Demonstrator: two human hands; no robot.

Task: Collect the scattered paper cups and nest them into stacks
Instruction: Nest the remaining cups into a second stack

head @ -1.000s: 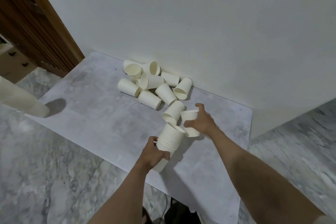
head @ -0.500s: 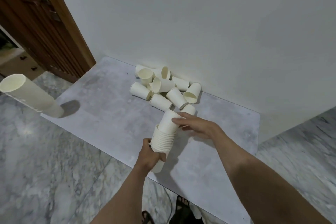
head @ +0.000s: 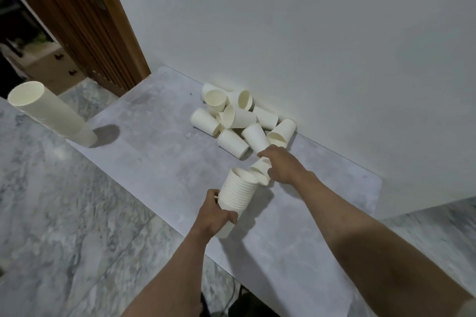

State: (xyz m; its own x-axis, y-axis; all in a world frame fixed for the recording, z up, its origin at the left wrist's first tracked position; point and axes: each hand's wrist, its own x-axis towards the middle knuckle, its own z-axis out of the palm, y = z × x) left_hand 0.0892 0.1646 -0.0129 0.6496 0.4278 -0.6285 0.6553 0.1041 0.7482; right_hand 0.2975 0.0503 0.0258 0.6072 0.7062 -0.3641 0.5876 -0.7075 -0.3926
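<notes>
**A:** Why does the left hand [head: 215, 215] wrap the stack [head: 235, 194] so low down?

**B:** Its fingers curl round the bottom cups, which leaves the open mouth free just above the grip and tipped toward the other hand. That way, I judge, a new cup can slide in without the fingers getting in the way.

**A:** And the right hand [head: 282, 166]?

**B:** It is curled over a single cup [head: 260, 170] lying on its side, right beside the stack's mouth. The cup's rim looks to be touching or nearly touching the stack; I cannot tell which. Whether the fingers pinch it firmly or only cup it from above is partly hidden, but they do bend round it.

**A:** So the next cup is within reach?

**B:** Yes. The loose pile [head: 242, 121] lies just beyond the right hand's knuckles, against the wall [head: 309, 46], so the hand needs only a short reach forward. The cups there point every way, so each probably needs turning before it nests.

**A:** What about the tall stack [head: 51, 113]?

**B:** It stands well to the left of both hands, on the corner of the grey mat [head: 154, 162], seemingly finished and set out of the way.

**A:** Any risk?

**B:** A crooked entry could jam the rims.
</notes>
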